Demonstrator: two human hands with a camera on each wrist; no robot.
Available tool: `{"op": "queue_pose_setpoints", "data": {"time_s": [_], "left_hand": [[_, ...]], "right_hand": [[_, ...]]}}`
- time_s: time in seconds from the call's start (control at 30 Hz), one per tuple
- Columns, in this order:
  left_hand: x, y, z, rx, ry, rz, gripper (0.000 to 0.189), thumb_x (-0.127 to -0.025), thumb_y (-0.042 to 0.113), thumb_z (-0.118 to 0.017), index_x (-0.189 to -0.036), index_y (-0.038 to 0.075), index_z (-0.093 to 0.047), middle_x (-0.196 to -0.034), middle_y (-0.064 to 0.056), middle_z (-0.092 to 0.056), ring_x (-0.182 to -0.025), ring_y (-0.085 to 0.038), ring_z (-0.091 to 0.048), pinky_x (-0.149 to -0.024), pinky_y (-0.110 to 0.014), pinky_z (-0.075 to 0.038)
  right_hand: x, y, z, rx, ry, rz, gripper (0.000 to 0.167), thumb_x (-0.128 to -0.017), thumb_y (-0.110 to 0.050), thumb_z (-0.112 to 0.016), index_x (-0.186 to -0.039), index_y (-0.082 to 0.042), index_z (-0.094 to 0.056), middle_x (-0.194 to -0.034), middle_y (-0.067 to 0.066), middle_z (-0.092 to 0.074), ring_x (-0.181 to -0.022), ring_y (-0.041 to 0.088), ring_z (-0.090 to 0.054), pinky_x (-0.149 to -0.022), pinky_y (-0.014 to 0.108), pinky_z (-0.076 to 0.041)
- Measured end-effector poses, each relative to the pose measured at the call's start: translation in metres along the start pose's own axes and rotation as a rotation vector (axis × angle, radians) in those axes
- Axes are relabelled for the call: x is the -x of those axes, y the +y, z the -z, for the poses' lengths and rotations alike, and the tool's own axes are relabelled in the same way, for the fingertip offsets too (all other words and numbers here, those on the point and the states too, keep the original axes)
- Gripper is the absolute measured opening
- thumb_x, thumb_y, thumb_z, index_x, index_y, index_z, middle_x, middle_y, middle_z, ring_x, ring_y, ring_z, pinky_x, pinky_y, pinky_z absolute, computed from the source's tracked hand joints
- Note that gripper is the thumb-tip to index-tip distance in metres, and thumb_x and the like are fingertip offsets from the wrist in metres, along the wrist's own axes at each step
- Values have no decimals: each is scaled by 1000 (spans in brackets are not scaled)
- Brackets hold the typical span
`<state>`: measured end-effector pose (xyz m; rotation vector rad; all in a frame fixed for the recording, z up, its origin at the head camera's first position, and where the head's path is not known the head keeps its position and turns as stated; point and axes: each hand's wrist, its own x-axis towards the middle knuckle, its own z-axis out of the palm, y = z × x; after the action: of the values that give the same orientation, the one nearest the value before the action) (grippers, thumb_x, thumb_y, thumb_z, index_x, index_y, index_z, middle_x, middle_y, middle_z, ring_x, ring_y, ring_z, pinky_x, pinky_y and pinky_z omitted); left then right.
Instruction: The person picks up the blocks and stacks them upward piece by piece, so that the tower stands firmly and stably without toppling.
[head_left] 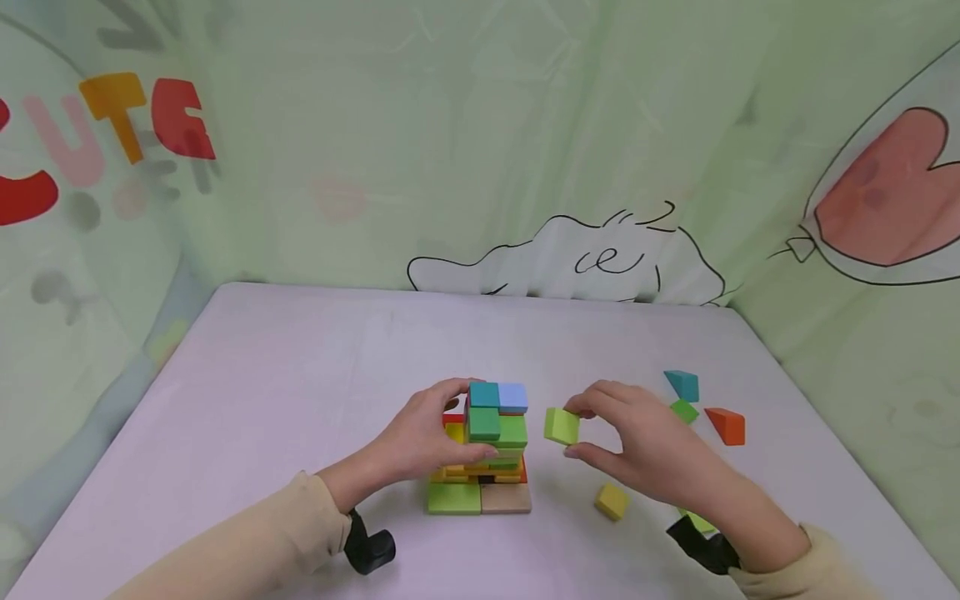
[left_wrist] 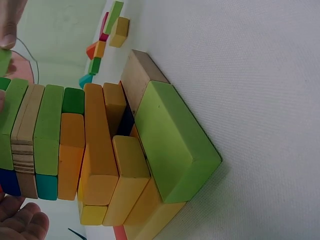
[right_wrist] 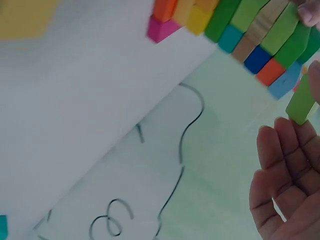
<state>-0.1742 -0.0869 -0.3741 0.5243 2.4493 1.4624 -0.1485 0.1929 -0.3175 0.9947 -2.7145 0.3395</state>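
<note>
A tower of stacked wooden building blocks [head_left: 512,431] stands on the table, with a light green block and a bare-wood block at its base. My left hand [head_left: 423,429] holds the upper part of this tower from the left, thumb on the near side and fingers reaching behind. To the right of the tower, my right hand [head_left: 645,437] pinches a light green block [head_left: 561,426] between thumb and fingers. That block is held up off the table, a small gap from the tower. In the right wrist view, the pinched block [right_wrist: 300,102] is partly covered by the thumb.
A yellow block [head_left: 612,502] lies right of the tower. Farther right are a teal wedge [head_left: 682,385], an orange wedge [head_left: 726,426] and a green block [head_left: 684,411]. Another light green block [head_left: 699,521] is partly hidden below the right wrist. Printed curtains hang behind the table [head_left: 300,358].
</note>
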Motion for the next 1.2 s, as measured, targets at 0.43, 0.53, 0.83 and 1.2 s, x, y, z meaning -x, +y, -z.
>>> {"op": "queue_pose_setpoints", "data": {"time_s": [0.43,0.53,0.83,1.2], "left_hand": [[-2,-1,-1,-5,-8,-22,72,-82,27,-87,-143,9,-53,-138,-6,-60,-133,-35,-53,-109,-55,-49],[-2,-1,0,-8,-6,-23,73,-82,27,-87,-144,9,-52,-140,-6,-60,-133,-36,-53,-110,-55,-49],[-2,-1,0,-12,-4,-23,73,-82,27,-87,-143,8,-53,-138,-7,-61,-132,-36,-54,-109,-54,-50],[-1,-1,0,1,0,-4,74,-81,27,-87,-144,9,-52,-139,-6,-60,-133,-35,-54,-109,-53,-50]], "right_hand": [[-24,-25,-8,96,9,73,44,-74,-31,-92,-108,-13,-72,-100,-2,-72,-95,15,-67,-84,39,-60],[-24,-26,-8,90,1,68,42,-75,-31,-92,-108,-14,-72,-101,-2,-72,-95,16,-67,-85,39,-60],[-28,-27,-11,90,14,76,41,-74,-29,-92,-106,-13,-72,-100,-2,-72,-94,16,-68,-85,39,-60],[-30,-28,-12,70,42,119,38,-75,-27,-91,-106,-16,-72,-99,-4,-71,-92,15,-67,-85,38,-60]]}}
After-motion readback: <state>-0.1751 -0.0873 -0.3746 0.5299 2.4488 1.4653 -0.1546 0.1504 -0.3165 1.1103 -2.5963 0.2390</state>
